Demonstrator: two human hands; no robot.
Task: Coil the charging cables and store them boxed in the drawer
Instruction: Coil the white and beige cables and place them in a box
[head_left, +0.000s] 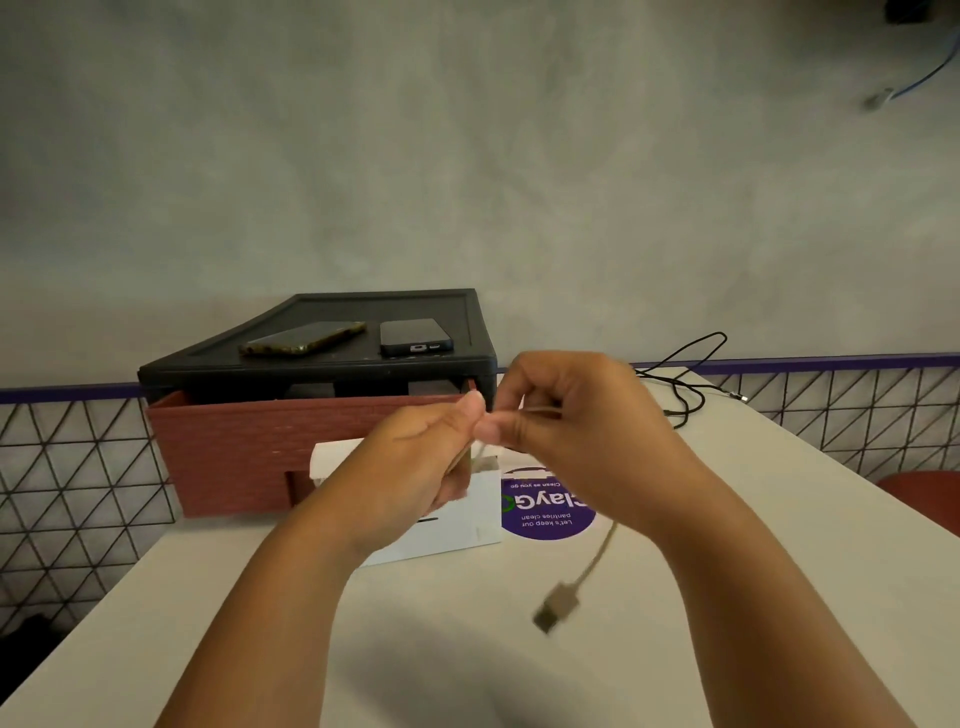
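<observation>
The red drawer (234, 447) is standing open, far left, the white box (457, 519) lying just near of it. Above the box, the left hand (415, 462) and right hand (571, 421) are pinching the white cable (597, 556); its free tail is dangling nearward below the right hand.

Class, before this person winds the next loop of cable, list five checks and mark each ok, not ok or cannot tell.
1. Left hand and right hand both pinch the white cable: ok.
2. USB plug hangs free, unsnagged: ok.
3. White box flap open: ok.
4. Drawer open enough for the box: cannot tell.
5. Black cable coiled: not ok, it lies loose on the table.
</observation>
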